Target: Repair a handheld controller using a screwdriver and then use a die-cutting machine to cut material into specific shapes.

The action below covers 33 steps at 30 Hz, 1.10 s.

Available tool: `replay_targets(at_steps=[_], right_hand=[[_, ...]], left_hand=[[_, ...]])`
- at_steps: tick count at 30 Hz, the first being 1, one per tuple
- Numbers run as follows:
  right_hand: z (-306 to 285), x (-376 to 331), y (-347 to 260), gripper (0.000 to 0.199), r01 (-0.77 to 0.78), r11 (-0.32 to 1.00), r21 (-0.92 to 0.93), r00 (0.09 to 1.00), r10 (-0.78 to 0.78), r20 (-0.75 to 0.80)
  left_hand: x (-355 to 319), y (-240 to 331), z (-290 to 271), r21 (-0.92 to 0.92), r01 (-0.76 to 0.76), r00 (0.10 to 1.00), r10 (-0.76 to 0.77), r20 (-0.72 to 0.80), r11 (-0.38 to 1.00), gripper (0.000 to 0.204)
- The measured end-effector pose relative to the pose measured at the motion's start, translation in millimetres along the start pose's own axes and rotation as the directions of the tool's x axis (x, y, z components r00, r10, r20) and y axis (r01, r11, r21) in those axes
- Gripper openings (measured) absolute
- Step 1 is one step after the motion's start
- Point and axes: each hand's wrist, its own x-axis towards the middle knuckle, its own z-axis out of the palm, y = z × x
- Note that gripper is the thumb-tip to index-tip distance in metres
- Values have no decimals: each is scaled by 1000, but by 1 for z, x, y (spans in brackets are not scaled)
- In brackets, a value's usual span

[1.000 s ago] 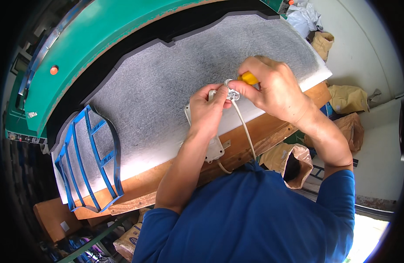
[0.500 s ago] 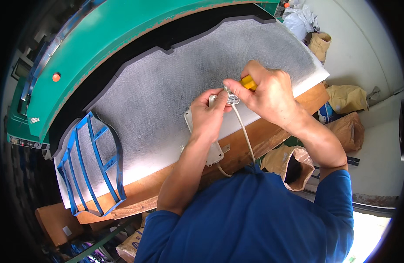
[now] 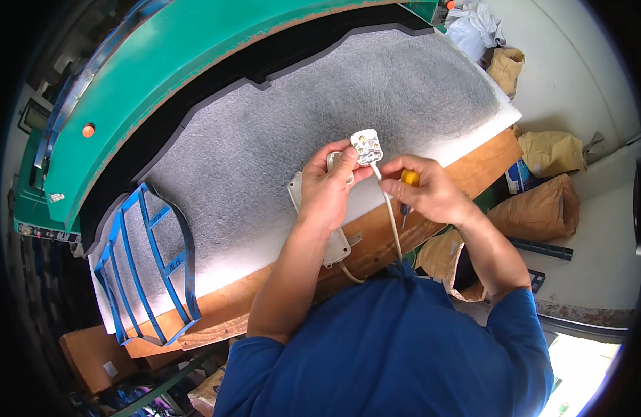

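My left hand [image 3: 331, 184] grips a white electrical plug [image 3: 367, 146], held up with its inner face toward me. A pale cable [image 3: 388, 215] runs from the plug down toward my chest. My right hand [image 3: 432, 189] is closed around a screwdriver with a yellow handle [image 3: 409, 178], its tip pointing down, a short way right of the plug. Under my left forearm lies a white socket strip [image 3: 334, 244] on the grey felt mat [image 3: 265, 139]. Part of that strip is hidden by my arm.
The mat covers a white board on a wooden bench [image 3: 487, 160]. A blue plastic frame [image 3: 150, 264] lies at the mat's left end. A green machine body [image 3: 160, 62] curves behind. Brown paper sacks [image 3: 543, 205] stand on the floor at the right.
My right hand has drawn the screwdriver away from the plug, down and to the right. My left hand has turned the plug so that its inner face shows.
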Motion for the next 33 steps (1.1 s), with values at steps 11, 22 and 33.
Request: replay_targets(at_steps=[11,22,33], right_hand=[[17,-3,13,7,64,980,188,993,-45,-106],[12,-4,17,10,54,972,228,996,-35,-87],[10,-8,19,11,31,959,280,999,-19,-45]], left_hand=[[-3,4,-2,61,-42,984,31,177,997,30],[-4,8,1,64,-2,992,-6,124,998,24],[-7,13,8,146,8,1000,-12,25,989,27]])
